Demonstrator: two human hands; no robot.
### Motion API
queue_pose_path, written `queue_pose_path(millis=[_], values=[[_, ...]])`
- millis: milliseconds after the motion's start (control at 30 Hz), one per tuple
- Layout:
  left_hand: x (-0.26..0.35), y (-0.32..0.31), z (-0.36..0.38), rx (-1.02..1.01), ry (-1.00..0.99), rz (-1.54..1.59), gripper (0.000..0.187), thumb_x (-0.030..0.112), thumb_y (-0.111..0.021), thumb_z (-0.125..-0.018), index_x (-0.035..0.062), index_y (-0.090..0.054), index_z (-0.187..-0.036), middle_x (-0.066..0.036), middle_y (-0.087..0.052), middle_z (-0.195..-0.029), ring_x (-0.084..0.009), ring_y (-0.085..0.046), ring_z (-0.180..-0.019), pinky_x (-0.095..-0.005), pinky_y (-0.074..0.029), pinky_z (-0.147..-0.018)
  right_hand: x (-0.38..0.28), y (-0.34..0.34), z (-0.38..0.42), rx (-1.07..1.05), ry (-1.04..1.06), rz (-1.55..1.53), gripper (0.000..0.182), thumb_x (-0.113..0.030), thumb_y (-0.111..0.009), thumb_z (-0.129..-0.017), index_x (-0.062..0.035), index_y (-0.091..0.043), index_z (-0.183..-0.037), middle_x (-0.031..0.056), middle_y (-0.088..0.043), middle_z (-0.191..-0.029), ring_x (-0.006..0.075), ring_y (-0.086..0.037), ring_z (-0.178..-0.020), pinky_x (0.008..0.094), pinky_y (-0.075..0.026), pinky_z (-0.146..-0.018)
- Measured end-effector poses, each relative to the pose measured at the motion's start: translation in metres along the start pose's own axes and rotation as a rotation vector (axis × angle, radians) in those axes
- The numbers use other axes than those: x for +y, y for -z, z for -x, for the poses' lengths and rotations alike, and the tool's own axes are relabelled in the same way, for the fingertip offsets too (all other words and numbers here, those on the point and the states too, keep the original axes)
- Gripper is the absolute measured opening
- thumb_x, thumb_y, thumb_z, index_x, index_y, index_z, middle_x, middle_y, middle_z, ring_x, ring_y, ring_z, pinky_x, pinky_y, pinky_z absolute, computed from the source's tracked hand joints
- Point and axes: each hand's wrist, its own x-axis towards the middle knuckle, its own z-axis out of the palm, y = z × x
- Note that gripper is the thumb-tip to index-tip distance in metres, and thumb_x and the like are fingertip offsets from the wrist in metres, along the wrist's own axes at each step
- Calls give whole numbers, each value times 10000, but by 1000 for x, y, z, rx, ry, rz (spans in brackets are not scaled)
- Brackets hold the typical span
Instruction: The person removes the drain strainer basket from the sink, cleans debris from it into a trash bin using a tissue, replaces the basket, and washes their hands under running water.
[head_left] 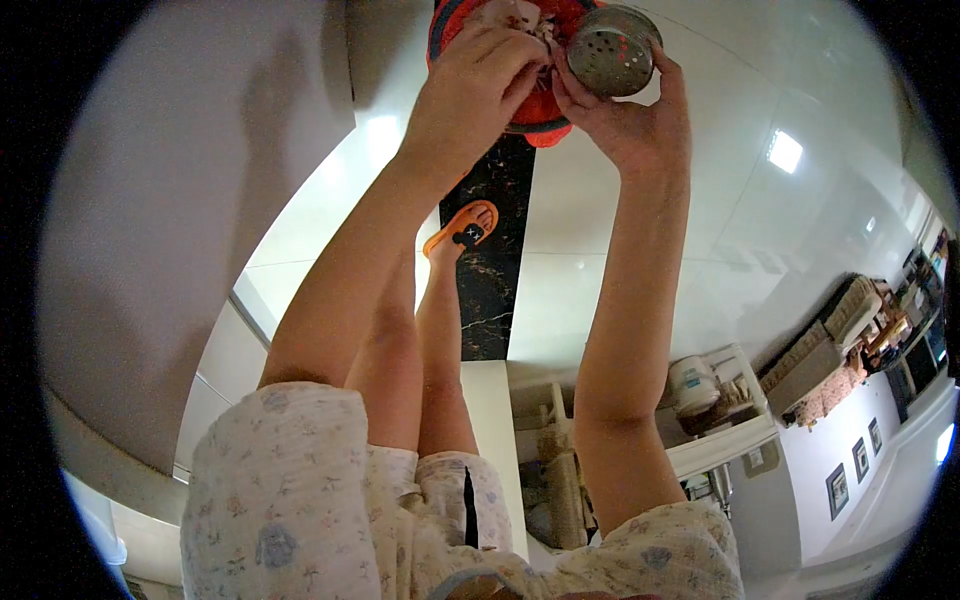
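One perforated metal container (610, 55) is held at the right edge of the red bin (541, 114) by the right hand (638, 122), thumb and fingers clamped on its sides. The left hand (482, 78) is over the bin opening, fingers curled together; whether they grip anything cannot be told. Pale scraps (547, 30) lie inside the bin. An orange sandal (467, 236) is nearer the body than the bin.

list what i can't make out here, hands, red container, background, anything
All in the head view:
Red container: far side cut off by the top edge.
Left hand: fingertips hidden by the hand itself.
Pale bits in the container: too small and blurred to name.
Second foot: hidden behind the left forearm.
Framed pictures: too small to show what they depict.
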Motion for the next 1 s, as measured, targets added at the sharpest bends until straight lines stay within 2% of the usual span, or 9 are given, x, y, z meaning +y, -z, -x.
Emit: queue_pose_path(millis=[100,233,300,500,633,733,833,933,1000], values=[[14,3,-7,65,38,99,184,85,-697,-743,90,-645,-919,-59,-651,-886,-237,-621,-840,-332,-497,-756,3,4,-4,-4,-64,-70,681,-345,-603,-778,-72,-301,-1324,182,-391,-1298,367,-419,-1187,529,-365,-967],[13,3,-6,116,233,208,149,104,-691,-773,95,-653,-917,-56,-657,-891,-208,-630,-805,-302,-493,-726,7,10,-7,-15,-44,-83,678,-356,-596,-785,-75,-300,-1327,181,-376,-1309,370,-401,-1196,543,-354,-967],[14,7,-6,123,323,218,147,113,-689,-781,95,-655,-923,-57,-660,-887,-200,-633,-795,-294,-493,-719,8,8,-2,-61,-118,-171,658,-361,-582,-797,-79,-307,-1324,180,-375,-1313,369,-395,-1201,546,-350,-969],[27,23,-6,168,239,202,159,102,-705,-756,90,-656,-907,-55,-663,-866,-199,-636,-782,-292,-497,-700,17,15,-2,-77,-122,-185,604,-361,-562,-827,-88,-332,-1314,181,-372,-1325,372,-397,-1205,572,-349,-972],[26,17,-2,104,21,169,188,50,-717,-697,82,-637,-864,-48,-652,-865,-219,-627,-812,-318,-500,-713,23,18,-3,-82,-115,-160,521,-360,-551,-849,-97,-392,-1271,166,-447,-1270,360,-440,-1175,601,-386,-931],[31,12,-2,76,-50,127,217,35,-703,-695,76,-623,-892,-56,-644,-896,-237,-613,-863,-330,-495,-748,34,12,-2,-31,59,61,467,-366,-541,-862,-87,-440,-1223,148,-512,-1203,341,-487,-1130,564,-427,-907],[33,6,5,-73,-122,108,235,28,-685,-705,78,-615,-924,-67,-637,-920,-253,-600,-896,-343,-491,-784,37,14,-11,23,119,39,468,-359,-562,-853,-69,-457,-1204,141,-535,-1179,322,-508,-1112,500,-450,-906],[20,1,21,-199,-148,86,217,27,-669,-722,87,-614,-923,-73,-640,-927,-259,-602,-892,-363,-489,-805,38,8,-3,-81,163,155,491,-336,-596,-835,-60,-446,-1212,136,-527,-1194,297,-508,-1122,458,-450,-917],[15,9,28,-181,-47,86,218,26,-668,-722,91,-616,-923,-73,-643,-937,-260,-602,-894,-373,-487,-815,36,6,-1,-54,170,130,502,-328,-608,-826,-63,-442,-1219,131,-527,-1194,293,-509,-1123,462,-451,-912]])
